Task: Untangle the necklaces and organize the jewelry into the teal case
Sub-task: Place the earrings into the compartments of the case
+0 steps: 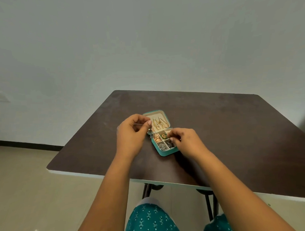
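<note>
An open teal jewelry case [164, 152] is set near the middle of a dark brown table [218, 130], its lid laid back with gold chains [158, 124] stretched across the cream lining. The compartments of the base are filled with rose-gold earrings [156, 137], a green-and-gold piece [164, 136] and silver pieces [162, 146]. A thin chain, seemingly silver, is pinched between thumb and forefinger of the left hand [131, 133], with a small pendant [150, 132] hung below. The fingertips of the right hand [185, 140] are curled together over a right-side compartment; what is pinched cannot be told.
</note>
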